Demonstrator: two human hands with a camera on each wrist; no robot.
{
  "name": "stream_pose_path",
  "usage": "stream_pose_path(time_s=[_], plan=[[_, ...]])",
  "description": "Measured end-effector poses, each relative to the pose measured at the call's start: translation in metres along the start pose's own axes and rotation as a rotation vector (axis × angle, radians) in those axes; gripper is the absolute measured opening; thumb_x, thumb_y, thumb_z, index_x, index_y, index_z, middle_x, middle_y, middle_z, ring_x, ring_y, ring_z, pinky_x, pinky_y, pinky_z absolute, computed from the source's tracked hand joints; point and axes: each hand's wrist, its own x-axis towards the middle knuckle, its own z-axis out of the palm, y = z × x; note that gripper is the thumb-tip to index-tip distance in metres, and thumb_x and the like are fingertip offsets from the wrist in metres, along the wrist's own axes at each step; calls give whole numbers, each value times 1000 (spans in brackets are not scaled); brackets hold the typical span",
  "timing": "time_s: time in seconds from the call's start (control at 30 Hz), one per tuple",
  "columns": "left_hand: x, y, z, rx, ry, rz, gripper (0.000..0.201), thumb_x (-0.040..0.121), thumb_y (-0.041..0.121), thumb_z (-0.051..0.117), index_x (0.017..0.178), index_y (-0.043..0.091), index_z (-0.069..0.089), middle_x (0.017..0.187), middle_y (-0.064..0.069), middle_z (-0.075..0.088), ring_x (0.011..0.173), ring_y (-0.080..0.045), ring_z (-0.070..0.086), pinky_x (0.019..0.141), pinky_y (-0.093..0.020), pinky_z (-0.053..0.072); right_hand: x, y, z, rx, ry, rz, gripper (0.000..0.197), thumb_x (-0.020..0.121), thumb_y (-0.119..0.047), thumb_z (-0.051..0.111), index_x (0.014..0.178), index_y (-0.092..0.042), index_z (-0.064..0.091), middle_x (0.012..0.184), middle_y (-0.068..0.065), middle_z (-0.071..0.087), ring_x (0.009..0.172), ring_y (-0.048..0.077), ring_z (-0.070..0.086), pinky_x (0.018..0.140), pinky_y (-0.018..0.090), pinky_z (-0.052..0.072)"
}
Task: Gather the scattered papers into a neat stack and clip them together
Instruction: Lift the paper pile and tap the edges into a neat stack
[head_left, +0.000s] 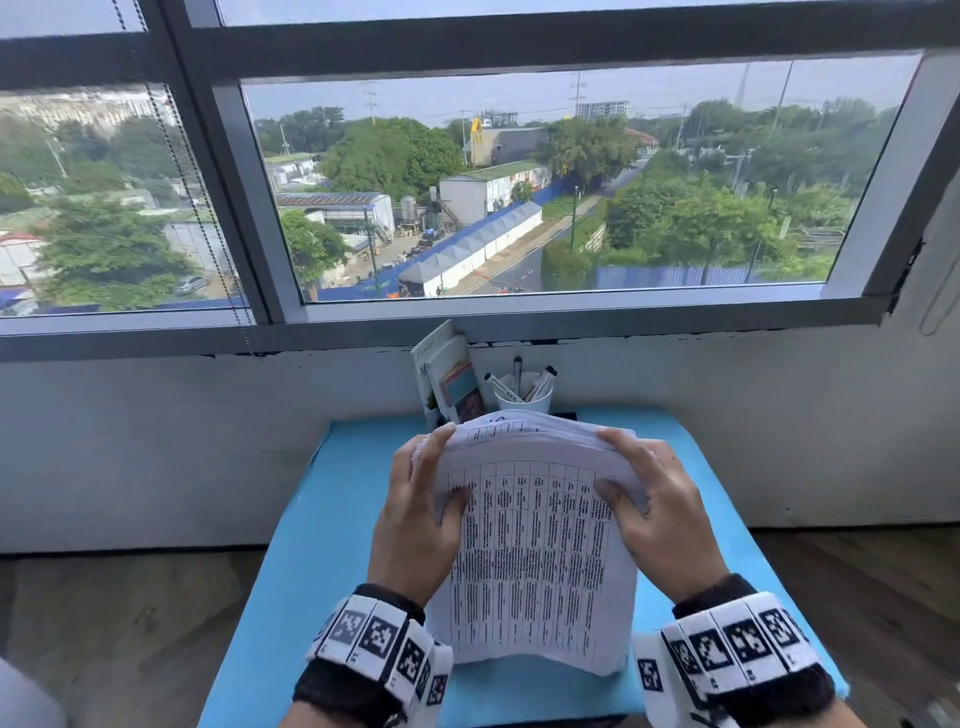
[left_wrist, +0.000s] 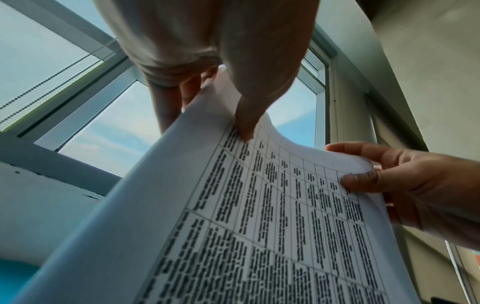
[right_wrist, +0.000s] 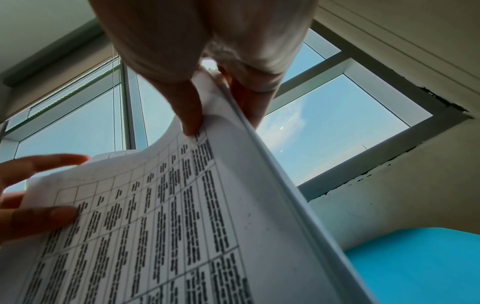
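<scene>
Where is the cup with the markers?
In the head view, the white cup stands at the blue table's far edge by the wall, just right of some books, behind the papers.

1. The top sheet of the papers (head_left: 530, 551) carries a printed table, but its rows are blurred to dark dashes and no word can be read.
2. Through the far window, a yellow arched "M" sign (head_left: 476, 128) stands on a building.
3. A large "M" begins the cover of the book (head_left: 425, 364) leaning at the far wall; the rest is hidden.

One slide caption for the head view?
Both hands, left hand and right hand, grip the papers upright on the blue table.
</scene>
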Motion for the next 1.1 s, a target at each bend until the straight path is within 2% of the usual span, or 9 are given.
stream_pose_path(time_s=[0.1,0.17,0.27,0.33,0.4,0.5,0.63,0.9,1.1], plan=[[0,2,-1,-53,35,-46,64,80,5,69,122,38,35,123,11,45,96,5,44,78,-21,43,-1,0,0,11,0,-9,53,78,-5,70,123,-29,53,102,-2,55,90,5,49,79,0,33],[-1,2,-1,-33,43,-63,60,79,7,71,116,38,34,119,12,47,87,-4,49,73,-28,46,-1,0,-2,18,-7,10,52,79,-10,72,124,-28,54,102,-3,54,90,5,49,81,-1,33],[-2,3,-3,12,34,-75,57,79,11,72,110,37,31,116,10,49,77,-18,54,62,-31,47,0,2,-6,30,-28,52,53,78,-14,73,125,-28,53,103,-6,52,93,3,48,82,8,37],[-3,2,-4,25,42,-34,59,78,10,73,111,35,30,120,5,51,78,-17,54,58,-27,44,-1,3,-8,27,-42,59,55,78,-14,73,125,-31,52,105,-7,51,92,2,49,80,17,41],[-4,1,-4,18,55,22,61,76,7,74,111,32,30,126,2,49,83,-16,55,57,-25,46,-1,4,-9,35,-37,47,55,78,-11,72,123,-34,51,106,-8,51,92,-2,49,79,18,43],[-6,3,-3,3,68,21,63,75,7,75,112,32,30,129,7,46,87,-16,56,60,-28,50,-1,2,-8,32,-24,41,57,77,-7,72,120,-37,49,105,-7,52,91,2,49,77,13,40],[-7,4,-4,-59,38,-110,71,78,14,73,123,43,26,120,2,55,87,-21,61,69,-36,54,-1,-1,-5,30,-14,55,54,78,-7,71,122,-32,53,106,-6,53,92,8,52,79,23,42],[-9,5,-6,-58,37,-43,64,77,6,73,113,37,29,129,11,47,89,-16,59,65,-31,53,-2,-1,-7,25,-29,60,55,79,-9,71,123,-34,50,107,-7,52,93,6,50,80,25,44],[-9,5,-5,3,58,52,61,74,-2,72,107,29,30,135,6,46,87,3,46,62,-25,48,-1,-1,-6,7,-55,45,57,80,-9,69,119,-42,44,110,-10,49,91,0,46,76,23,40]])
